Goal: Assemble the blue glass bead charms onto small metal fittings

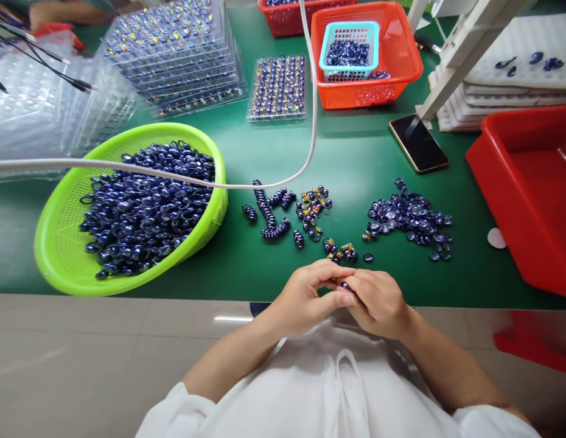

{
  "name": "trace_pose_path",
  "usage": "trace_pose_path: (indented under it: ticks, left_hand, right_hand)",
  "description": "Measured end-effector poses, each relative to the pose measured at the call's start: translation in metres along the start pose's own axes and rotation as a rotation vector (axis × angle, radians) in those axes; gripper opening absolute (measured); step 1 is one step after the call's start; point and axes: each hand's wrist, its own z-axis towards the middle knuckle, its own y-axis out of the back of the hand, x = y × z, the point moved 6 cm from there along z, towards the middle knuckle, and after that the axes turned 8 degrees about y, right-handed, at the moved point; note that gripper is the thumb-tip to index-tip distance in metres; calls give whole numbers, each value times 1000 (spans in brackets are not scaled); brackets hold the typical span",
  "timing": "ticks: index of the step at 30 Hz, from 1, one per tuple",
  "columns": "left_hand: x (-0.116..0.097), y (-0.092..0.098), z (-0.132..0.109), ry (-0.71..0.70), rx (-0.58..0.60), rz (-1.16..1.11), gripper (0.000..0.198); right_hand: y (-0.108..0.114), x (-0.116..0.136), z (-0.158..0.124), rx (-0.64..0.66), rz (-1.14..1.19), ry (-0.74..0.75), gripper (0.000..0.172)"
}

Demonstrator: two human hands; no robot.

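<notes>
My left hand (317, 295) and my right hand (378, 301) meet at the table's front edge, fingertips together. Between them a small shiny dark-blue piece (347, 286) shows, mostly covered by the fingers; its exact kind is hidden. Just beyond my fingers lie ring-like pieces with gold-coloured parts (333, 249) and a single dark disc (367, 258). Farther off, dark ring-like pieces (265, 210) are lined up in rows, beside a loose cluster with gold and coloured parts (313, 207). To the right spreads a pile of dark shiny discs (408, 216).
A lime-green basket (221, 213) full of dark ring-like pieces stands left, crossed by a white cable (313, 121). Behind are stacked clear trays (173, 61), one filled tray (278, 88) and an orange basket (328, 97). A phone (419, 143) and red bin (502, 182) lie right.
</notes>
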Motion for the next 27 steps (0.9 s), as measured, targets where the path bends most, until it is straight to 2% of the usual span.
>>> trace_pose_path:
  ticks: [5,11,14,17,19,21,22,25,26,27]
  left_hand:
    - [1,3,-3,-29,-25,40,27]
    - [10,12,-5,33,-70,-2,30]
    - [9,23,-9,32,-112,19,38]
    - [-4,37,-20,-11,-127,89,49]
    - [-18,51,-31,-61,-160,155,46]
    - [-36,78,-46,-167,-300,256,36]
    - [-45,98,-54,-212,-422,318,33]
    - [-66,177,-88,-358,-1006,510,36]
    - [-69,203,-96,-364,-1154,553,40]
    - [-71,224,-102,-379,-1254,600,48]
  right_hand:
    - [-5,0,-1,29,22,-7,13]
    - [-10,-2,3,6,24,-43,12]
    - [-17,-1,12,-1,112,-85,21]
    - [-28,3,22,101,280,-127,34]
    - [-29,4,26,162,363,-149,44]
    - [-21,-5,23,147,354,-207,52]
    - [-13,-13,19,108,305,-259,52]
    - [18,-41,1,-28,54,-444,36]
    - [29,-49,-5,-69,-26,-488,30]
    - [38,-55,-10,-98,-92,-522,25]
